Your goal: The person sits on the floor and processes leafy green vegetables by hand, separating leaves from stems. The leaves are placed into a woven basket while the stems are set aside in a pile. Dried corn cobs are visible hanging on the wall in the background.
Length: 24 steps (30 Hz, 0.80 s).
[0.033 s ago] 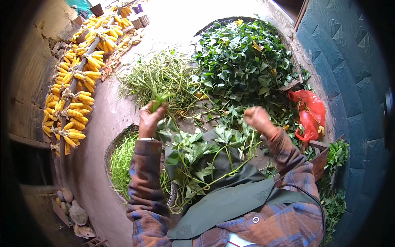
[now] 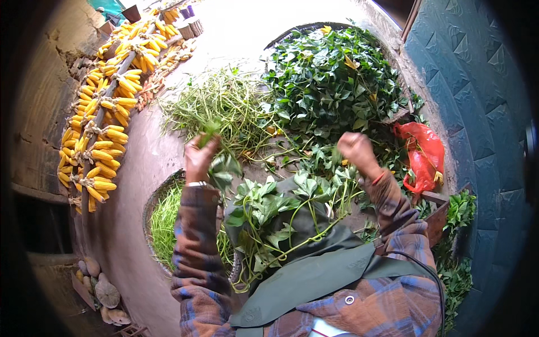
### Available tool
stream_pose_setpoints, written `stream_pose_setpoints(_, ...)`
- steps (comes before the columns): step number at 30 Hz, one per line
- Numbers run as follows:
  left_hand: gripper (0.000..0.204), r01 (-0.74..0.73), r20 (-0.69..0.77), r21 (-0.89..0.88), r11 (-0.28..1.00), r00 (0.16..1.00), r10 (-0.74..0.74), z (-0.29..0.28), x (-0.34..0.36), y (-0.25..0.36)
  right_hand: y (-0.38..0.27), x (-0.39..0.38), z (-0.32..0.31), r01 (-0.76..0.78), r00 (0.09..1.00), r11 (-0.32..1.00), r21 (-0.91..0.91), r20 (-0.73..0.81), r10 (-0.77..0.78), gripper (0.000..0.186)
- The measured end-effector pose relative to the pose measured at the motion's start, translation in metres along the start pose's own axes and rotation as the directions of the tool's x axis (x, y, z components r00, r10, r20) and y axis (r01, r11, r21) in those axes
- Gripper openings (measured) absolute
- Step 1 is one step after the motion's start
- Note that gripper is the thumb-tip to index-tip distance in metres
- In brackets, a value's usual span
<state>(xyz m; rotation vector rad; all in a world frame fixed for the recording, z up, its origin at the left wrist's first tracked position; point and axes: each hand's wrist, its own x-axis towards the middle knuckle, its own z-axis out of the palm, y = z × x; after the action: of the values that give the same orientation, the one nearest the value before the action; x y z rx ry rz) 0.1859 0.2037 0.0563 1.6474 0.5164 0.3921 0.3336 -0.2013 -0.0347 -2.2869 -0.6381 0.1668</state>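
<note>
My left hand (image 2: pixel 199 160) is closed around a small bunch of green leaf stalks (image 2: pixel 211 128), with larger pale leaves (image 2: pixel 225 170) hanging below it. Level with it on the right, my right hand (image 2: pixel 358 154) is curled closed; a greenish blur shows at its fingertips, too smeared to name. Leafy green vines (image 2: pixel 264 202) drape over the dark green apron (image 2: pixel 311 264) on my lap. By my left forearm, partly hidden by it, stands a round basket (image 2: pixel 147 216) of thin light-green stalks (image 2: pixel 164 224).
Ahead lie a heap of bare vine stems (image 2: pixel 216 106) and a large pile of dark green leaves (image 2: pixel 337 84). A red plastic bag (image 2: pixel 424 157) is at right, before a blue-green metal door (image 2: pixel 477 112). Corn cobs (image 2: pixel 104 146) hang at left; pumpkins (image 2: pixel 106 292) sit lower left.
My left hand has shifted slightly left and up, with the stalks in it. My right hand has moved slightly up and right. The vines on my lap stay nearly the same.
</note>
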Motion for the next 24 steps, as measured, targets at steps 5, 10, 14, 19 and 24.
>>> stream_pose_setpoints(5,0.037,0.044,-0.305,0.111,0.993,0.952,-0.008,-0.030,0.056,0.002,0.030,0.061,-0.029,-0.045,0.730,0.998,0.048,-0.680,0.065,0.021)
stream_pose_setpoints(10,0.031,0.068,-0.148,-0.037,0.997,0.986,-0.073,-0.026,0.001,-0.020,0.087,0.046,0.078,-0.072,0.992,0.988,0.134,0.114,0.056,0.027)
stream_pose_setpoints(14,0.027,0.187,-0.287,-0.071,0.980,0.937,-0.200,-0.051,-0.056,-0.046,0.133,0.033,0.168,-0.263,0.844,0.960,-0.091,0.460,0.275,0.022)
stream_pose_setpoints(19,0.026,0.304,-0.520,-0.138,0.943,0.787,-0.330,-0.085,-0.124,-0.076,0.165,0.042,0.249,-0.166,0.900,0.908,-0.384,0.317,0.298,0.027)
stream_pose_setpoints(24,0.030,0.339,-0.615,-0.189,0.922,0.691,-0.380,-0.089,-0.144,-0.090,0.182,0.068,0.323,-0.016,0.979,0.910,-0.414,0.180,0.099,0.018)
